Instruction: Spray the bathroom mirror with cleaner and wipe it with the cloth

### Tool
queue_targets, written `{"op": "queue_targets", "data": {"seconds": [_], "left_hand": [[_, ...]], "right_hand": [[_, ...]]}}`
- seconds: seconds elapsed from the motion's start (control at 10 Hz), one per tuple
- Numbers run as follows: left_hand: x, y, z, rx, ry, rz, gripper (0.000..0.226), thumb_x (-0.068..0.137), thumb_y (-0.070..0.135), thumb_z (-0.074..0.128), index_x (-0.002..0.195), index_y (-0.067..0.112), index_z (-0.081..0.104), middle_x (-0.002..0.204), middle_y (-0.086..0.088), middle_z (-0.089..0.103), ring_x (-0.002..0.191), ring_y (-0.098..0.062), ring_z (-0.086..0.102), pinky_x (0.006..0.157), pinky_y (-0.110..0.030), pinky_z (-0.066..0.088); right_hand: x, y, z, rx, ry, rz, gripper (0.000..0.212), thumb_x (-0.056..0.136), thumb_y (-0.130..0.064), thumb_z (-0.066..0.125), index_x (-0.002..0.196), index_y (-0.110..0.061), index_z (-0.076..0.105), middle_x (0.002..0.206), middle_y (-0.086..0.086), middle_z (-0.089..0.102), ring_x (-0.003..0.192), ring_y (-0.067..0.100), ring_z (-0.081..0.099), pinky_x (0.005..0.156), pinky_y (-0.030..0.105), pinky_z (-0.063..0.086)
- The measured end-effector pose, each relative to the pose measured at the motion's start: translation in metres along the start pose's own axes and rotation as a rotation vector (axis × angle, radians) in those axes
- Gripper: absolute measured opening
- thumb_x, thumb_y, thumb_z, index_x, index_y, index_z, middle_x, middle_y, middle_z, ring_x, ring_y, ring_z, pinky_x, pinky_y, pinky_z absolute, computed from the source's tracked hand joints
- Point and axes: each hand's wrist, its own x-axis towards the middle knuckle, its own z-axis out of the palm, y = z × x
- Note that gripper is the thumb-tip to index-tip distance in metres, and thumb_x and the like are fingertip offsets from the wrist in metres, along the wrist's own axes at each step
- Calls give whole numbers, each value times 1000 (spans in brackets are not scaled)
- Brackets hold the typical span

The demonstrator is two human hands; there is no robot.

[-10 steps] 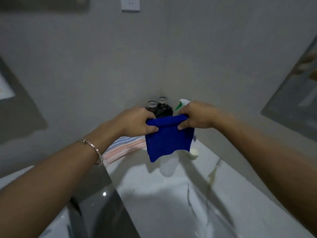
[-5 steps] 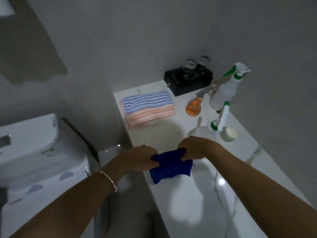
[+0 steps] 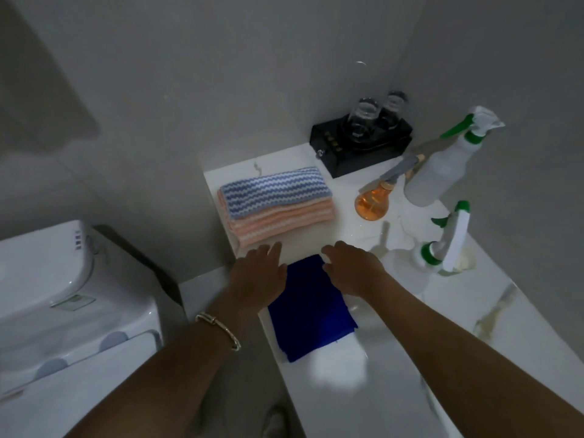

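While left hand [image 3: 257,276] and right hand [image 3: 354,270] rest with fingers [image 3: 274,249] straight, holding nothing, the blue cloth [image 3: 311,311] lies folded.

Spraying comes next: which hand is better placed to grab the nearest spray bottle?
Right, likely: the right hand lies nearer the spray bottle; the left hand is across the blue cloth, by the towels.

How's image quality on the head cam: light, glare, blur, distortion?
Head view: dim, grey cast, low contrast. Head view: blown-out glare patch on the glossy white marble counter, just below the dark blue cloth. Head view: wide-angle warp, counter and wall edges splay towards the frame borders. Head view: translucent spray bottle with green trigger looks soft; left hand and right hand read clearly.
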Motion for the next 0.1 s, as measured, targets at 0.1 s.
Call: {"op": "queue_targets", "data": {"seconds": [0.1], "left_hand": [[7,9,-18,21,184,76,53,98,37,31,146,15,24,149,-7,33,135,-25,34,106,-40,30]], "right_hand": [[-7,-1,-27,44,117,0,36,100,-30,39,132,-14,41,122,7,50,107,25,57,87,39,50]]}}
